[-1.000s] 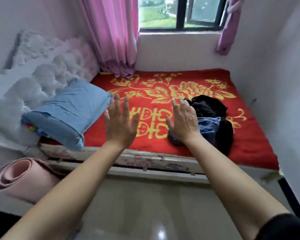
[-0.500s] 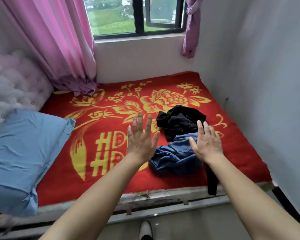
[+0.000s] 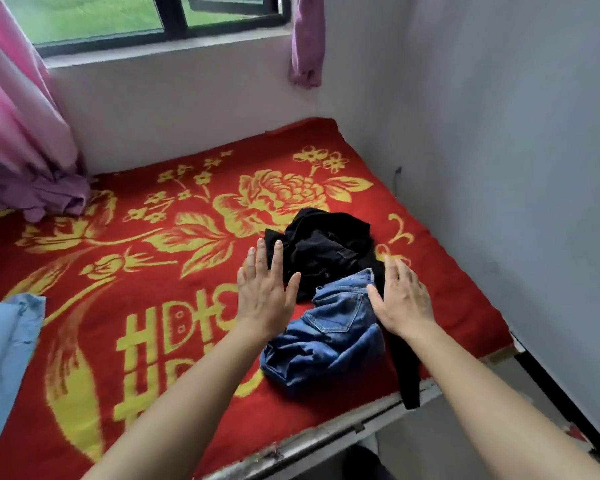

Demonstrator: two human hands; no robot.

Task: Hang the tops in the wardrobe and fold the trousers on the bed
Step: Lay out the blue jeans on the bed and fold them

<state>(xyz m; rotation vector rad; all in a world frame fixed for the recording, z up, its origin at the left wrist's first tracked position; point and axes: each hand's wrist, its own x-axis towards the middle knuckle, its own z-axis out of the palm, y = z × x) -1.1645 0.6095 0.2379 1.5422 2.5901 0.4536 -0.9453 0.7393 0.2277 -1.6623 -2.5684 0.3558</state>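
Two bare hands hover over a small heap of clothes at the near right of the bed. The left hand (image 3: 264,296) is flat with its fingers straight and spread, gripping nothing. The right hand (image 3: 404,299) is also released, with its palm over the right side of the crumpled blue denim trousers (image 3: 326,344). Whether either palm touches cloth I cannot tell. The jeans lie bunched with a back pocket up, touching a rumpled black garment (image 3: 326,247) just beyond them. A dark strip of it hangs over the near bed edge.

The step in hand looks like picking the first piece. It would be best to take the jeans by the waistband with both hands and shake them free of the black cloth, so the two do not drag together. They could then be spread on the blanket to the left for folding.

That red woven blanket with yellow flowers (image 3: 153,271) covers the bed and, being soft, may ruck up under smoothing. A pale blue pillow (image 3: 4,358) sits at near left, a pink curtain (image 3: 14,116) hangs by the far window (image 3: 153,22), and a plain grey wall (image 3: 516,133) closes the right.
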